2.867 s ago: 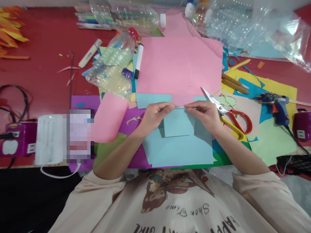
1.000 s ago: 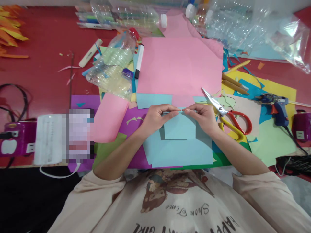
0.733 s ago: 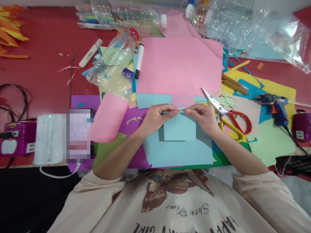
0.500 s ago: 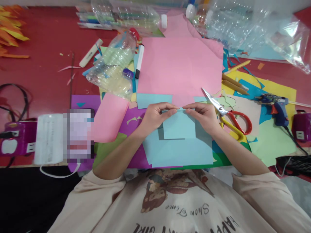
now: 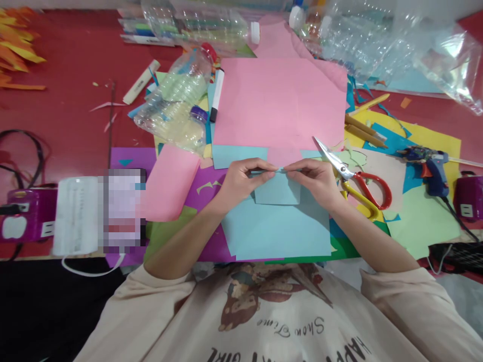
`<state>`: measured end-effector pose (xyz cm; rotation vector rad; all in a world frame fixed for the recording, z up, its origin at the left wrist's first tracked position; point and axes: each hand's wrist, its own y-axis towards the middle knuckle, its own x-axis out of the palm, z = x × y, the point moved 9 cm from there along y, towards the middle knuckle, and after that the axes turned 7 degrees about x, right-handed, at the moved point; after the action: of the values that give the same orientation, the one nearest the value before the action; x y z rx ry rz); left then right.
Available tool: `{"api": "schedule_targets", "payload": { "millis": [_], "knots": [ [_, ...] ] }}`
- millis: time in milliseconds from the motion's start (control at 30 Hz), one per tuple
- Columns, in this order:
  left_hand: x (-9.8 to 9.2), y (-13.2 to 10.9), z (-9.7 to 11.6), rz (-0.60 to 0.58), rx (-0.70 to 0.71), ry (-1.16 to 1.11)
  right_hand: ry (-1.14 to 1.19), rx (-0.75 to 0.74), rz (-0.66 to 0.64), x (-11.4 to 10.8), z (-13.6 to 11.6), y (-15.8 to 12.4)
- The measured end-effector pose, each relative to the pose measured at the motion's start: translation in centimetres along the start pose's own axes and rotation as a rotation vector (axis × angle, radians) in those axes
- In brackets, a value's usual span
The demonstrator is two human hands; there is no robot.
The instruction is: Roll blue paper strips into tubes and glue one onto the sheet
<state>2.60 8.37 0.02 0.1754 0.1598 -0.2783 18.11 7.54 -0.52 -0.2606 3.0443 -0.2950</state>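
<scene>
Blue paper piece [image 5: 278,193]: left hand [image 5: 242,178] and right hand [image 5: 319,178] pinch its far edge between fingers — larger blue sheet [image 5: 279,232] beneath it, scissors [image 5: 343,171] to its right.

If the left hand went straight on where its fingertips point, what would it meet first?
Probably the right hand: its fingertips lie just ahead of the left hand, along the small blue sheet both pinch. Depth is hard to judge.

Held paper [image 5: 278,191] over sheet [image 5: 283,231]; scissors [image 5: 343,170] right, glue gun [image 5: 437,172] farther right.
</scene>
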Motion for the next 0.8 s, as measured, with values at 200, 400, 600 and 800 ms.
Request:
{"api": "schedule_targets", "payload": {
  "millis": [200, 400, 600, 800],
  "knots": [
    [-0.07, -0.08, 0.22, 0.023, 0.046, 0.034, 0.000, 0.013, -0.016, 0.18, 0.19, 0.05],
    [0.48, -0.23, 0.49, -0.018, 0.046, 0.046, -0.064, 0.020, -0.019, 0.46, 0.38, 0.12],
    [0.46, -0.08, 0.16, -0.034, -0.024, 0.053, -0.106, 0.027, 0.021, 0.03, 0.19, -0.03],
    [0.35, -0.17, 0.33, -0.020, -0.012, 0.052, -0.087, 0.028, 0.018, -0.06, 0.20, -0.01]
  ]
}}
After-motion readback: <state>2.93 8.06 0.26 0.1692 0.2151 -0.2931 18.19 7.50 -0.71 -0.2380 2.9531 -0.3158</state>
